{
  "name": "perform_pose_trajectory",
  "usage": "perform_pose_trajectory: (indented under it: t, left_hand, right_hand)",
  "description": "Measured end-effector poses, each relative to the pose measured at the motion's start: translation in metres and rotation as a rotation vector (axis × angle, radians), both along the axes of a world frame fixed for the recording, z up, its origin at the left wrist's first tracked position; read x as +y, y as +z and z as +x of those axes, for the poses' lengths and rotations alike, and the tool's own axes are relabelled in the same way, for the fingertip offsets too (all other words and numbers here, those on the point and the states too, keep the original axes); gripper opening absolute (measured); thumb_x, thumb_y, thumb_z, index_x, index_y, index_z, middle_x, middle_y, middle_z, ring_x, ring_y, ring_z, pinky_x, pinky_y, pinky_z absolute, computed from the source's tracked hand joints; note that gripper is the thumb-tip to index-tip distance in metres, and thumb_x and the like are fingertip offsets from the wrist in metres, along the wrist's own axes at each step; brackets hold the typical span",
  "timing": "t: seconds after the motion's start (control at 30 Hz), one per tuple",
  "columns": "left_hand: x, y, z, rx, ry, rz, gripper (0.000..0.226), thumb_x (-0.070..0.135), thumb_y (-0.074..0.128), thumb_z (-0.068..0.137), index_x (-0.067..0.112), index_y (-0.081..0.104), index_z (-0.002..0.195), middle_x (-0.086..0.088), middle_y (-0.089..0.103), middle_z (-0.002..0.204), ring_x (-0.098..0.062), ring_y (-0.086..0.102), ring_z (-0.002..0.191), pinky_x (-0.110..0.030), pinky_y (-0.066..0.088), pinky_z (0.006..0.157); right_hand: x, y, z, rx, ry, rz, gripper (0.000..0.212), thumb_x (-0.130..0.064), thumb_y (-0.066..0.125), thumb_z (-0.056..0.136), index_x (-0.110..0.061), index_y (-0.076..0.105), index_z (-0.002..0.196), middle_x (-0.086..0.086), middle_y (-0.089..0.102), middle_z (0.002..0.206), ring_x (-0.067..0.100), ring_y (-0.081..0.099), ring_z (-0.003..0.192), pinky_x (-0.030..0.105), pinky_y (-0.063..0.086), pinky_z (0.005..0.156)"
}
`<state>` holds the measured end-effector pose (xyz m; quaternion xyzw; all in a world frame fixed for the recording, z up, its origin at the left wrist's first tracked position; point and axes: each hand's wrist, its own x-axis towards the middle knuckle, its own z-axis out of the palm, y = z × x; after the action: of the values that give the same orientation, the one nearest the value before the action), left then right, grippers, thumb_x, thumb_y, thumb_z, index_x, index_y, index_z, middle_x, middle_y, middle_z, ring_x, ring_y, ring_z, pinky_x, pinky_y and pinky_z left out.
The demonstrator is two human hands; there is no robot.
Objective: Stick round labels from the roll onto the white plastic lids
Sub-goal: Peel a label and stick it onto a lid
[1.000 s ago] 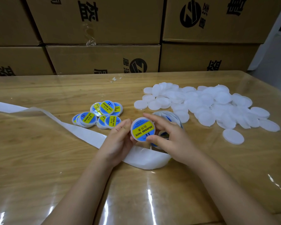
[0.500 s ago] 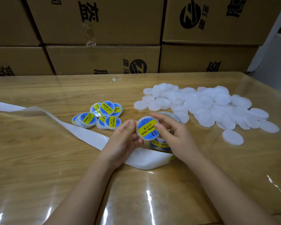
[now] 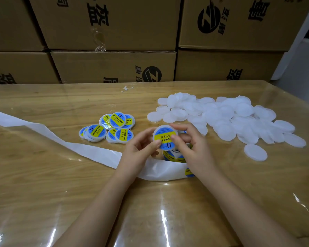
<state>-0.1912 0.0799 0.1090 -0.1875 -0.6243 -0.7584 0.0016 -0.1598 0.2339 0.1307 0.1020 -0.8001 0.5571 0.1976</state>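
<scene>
A round white plastic lid point(image 3: 165, 137), its blue-and-yellow round label on, sits above the label roll point(image 3: 174, 156), pinched at its edges by the left hand point(image 3: 138, 151) and right hand point(image 3: 194, 152). A small cluster of labelled lids point(image 3: 108, 128) lies left; a far larger heap of bare white lids point(image 3: 230, 122) waits, so most work seemingly remains

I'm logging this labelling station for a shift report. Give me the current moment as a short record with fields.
held lid: labelled, blue and yellow face up, above the label roll
left hand: pinches the lid's left edge
right hand: grips the right edge, thumb on the label
labelled lids: small heap left of the hands
blank lids: large heap on the right
backing strip: trails left across the table
</scene>
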Motion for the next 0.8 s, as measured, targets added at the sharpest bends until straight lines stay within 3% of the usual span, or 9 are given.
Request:
perform_pose_trajectory:
  t: [0.1, 0.3, 0.43, 0.53, 0.6, 0.8]
  left_hand:
    - [-0.0006, 0.0003, 0.0013, 0.011, -0.042, -0.048, 0.026, 0.015, 0.068, 0.081, 0.021, 0.065, 0.107, -0.013, 0.059, 0.081, -0.012, 0.055, 0.064, -0.018, 0.045, 0.056]
    - [-0.0010, 0.0007, 0.0028, 0.026, -0.070, -0.090, 0.023, 0.017, 0.062, 0.081, 0.019, 0.068, 0.104, -0.018, 0.057, 0.081, -0.011, 0.055, 0.061, -0.019, 0.045, 0.055]
    - [0.0013, -0.0022, 0.0030, -0.027, -0.060, -0.022, 0.024, 0.017, 0.064, 0.082, 0.009, 0.065, 0.105, -0.021, 0.062, 0.086, -0.018, 0.064, 0.066, -0.024, 0.053, 0.060]
    - [-0.0003, -0.0032, 0.0009, -0.089, -0.027, 0.035, 0.025, 0.020, 0.063, 0.079, 0.007, 0.066, 0.099, -0.009, 0.070, 0.083, -0.020, 0.069, 0.073, -0.027, 0.055, 0.063]
    - [-0.0009, -0.0037, -0.0002, -0.097, -0.021, 0.036, 0.026, 0.020, 0.064, 0.078, 0.005, 0.065, 0.099, -0.009, 0.070, 0.084, -0.021, 0.069, 0.075, -0.029, 0.056, 0.063]
    - [0.0023, -0.0025, 0.0009, -0.061, -0.053, -0.011, 0.022, 0.019, 0.061, 0.079, 0.008, 0.065, 0.097, -0.007, 0.068, 0.075, -0.019, 0.063, 0.058, -0.025, 0.053, 0.059]
  right_hand:
    - [0.0002, -0.0016, 0.0002, -0.031, -0.056, -0.056, 0.018, -0.022, 0.058, 0.093, -0.036, 0.054, 0.083, 0.007, 0.071, 0.070, 0.025, 0.069, 0.067, 0.053, 0.052, 0.067]
    - [0.0000, -0.0019, 0.0004, -0.079, -0.116, 0.003, 0.017, -0.031, 0.065, 0.086, -0.021, 0.052, 0.082, 0.001, 0.071, 0.071, 0.018, 0.068, 0.070, 0.050, 0.052, 0.068]
    - [0.0007, -0.0007, -0.0001, -0.044, -0.069, 0.193, 0.024, -0.034, 0.070, 0.081, -0.025, 0.057, 0.098, -0.001, 0.068, 0.076, 0.020, 0.061, 0.075, 0.049, 0.048, 0.079]
    - [-0.0015, -0.0018, 0.0010, -0.087, -0.073, 0.330, 0.046, -0.042, 0.071, 0.076, -0.035, 0.054, 0.117, -0.025, 0.059, 0.091, 0.017, 0.051, 0.099, 0.039, 0.045, 0.089]
    - [-0.0014, -0.0029, 0.0003, -0.110, -0.063, 0.328, 0.048, -0.043, 0.070, 0.076, -0.040, 0.051, 0.120, -0.030, 0.055, 0.095, 0.017, 0.046, 0.107, 0.037, 0.046, 0.089]
    - [0.0043, -0.0014, -0.0028, -0.029, -0.018, 0.167, 0.017, -0.020, 0.058, 0.093, -0.021, 0.063, 0.109, 0.006, 0.068, 0.086, 0.022, 0.063, 0.084, 0.048, 0.050, 0.073]
